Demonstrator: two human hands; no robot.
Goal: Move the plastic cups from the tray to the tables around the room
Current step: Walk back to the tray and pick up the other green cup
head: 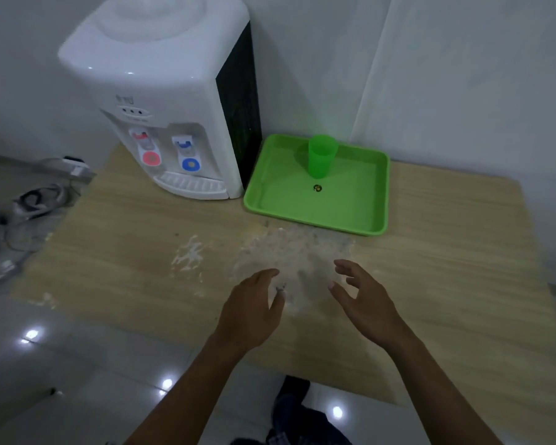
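Hovering over the tabletop (430,284), both hands, left hand (254,309) and right hand (363,300), are spread and hold nothing; one green cup (322,155) stands upright in the green tray (302,213) beside the water dispenser (161,91).

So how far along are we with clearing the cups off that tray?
One green cup stands upright on the green tray, near its far edge; the rest of the tray is bare except a small sticker. Both the left hand and right hand hover open above the table, holding nothing. Left: take that cup to a table.
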